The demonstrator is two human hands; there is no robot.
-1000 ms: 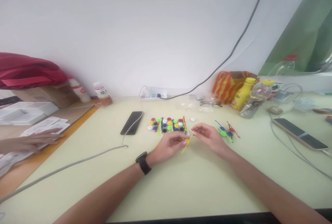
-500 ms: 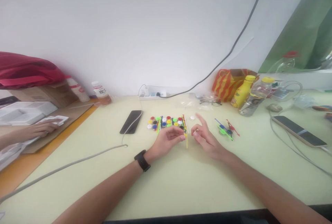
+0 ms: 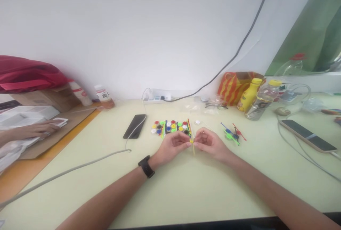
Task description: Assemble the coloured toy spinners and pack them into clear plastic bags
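My left hand (image 3: 173, 147) and my right hand (image 3: 213, 146) meet over the middle of the table. Between their pinched fingertips is a thin yellow plastic stick (image 3: 194, 151), its lower end pointing towards me; its upper part is mostly covered by fingers. Just beyond my left hand lie rows of small coloured discs (image 3: 173, 126) with thin coloured sticks (image 3: 189, 125) among them. A single white disc (image 3: 197, 122) sits behind the hands. Off to the right of my right hand are several sticks with discs on them (image 3: 232, 133), in blue, green and red.
A black phone (image 3: 134, 126) and a grey cable (image 3: 87, 161) lie on the left. Bottles (image 3: 262, 100), a striped bag (image 3: 231, 87) and another phone (image 3: 308, 135) occupy the right. A power strip (image 3: 157, 96) is by the wall. Another person's hand (image 3: 44, 129) works at far left.
My right hand has moved left to the yellow stick, its raised index finger now curled in. The other person's hand has shifted slightly over the white item at far left.
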